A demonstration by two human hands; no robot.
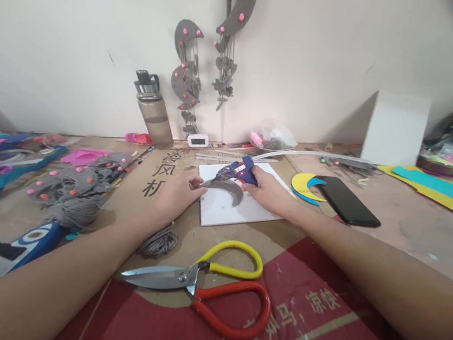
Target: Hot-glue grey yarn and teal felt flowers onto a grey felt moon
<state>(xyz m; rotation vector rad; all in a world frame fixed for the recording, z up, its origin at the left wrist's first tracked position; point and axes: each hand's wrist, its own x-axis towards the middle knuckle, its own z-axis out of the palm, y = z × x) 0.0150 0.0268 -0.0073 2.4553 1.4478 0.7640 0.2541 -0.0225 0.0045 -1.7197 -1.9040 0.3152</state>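
Observation:
My right hand (272, 189) is closed around a blue hot glue gun (245, 169) with a small red light on it and a white cord behind. The gun's nozzle points left, just above a grey felt crescent (232, 191). This crescent lies on a white board (219, 214). My left hand (178, 193) is closed, its fingertips pinching the crescent's left end close to the nozzle. What lies right between those fingertips is partly hidden. Below my left wrist rests a bundle of grey cord (160, 241).
Large scissors (183, 277) with yellow and red handles lie in front. To the right are a black phone (348, 201) and yellow and blue foam crescents (306, 185). A water bottle (154, 112) stands by the wall, near hanging grey moon decorations (184, 82). Grey yarn (76, 210) sits left.

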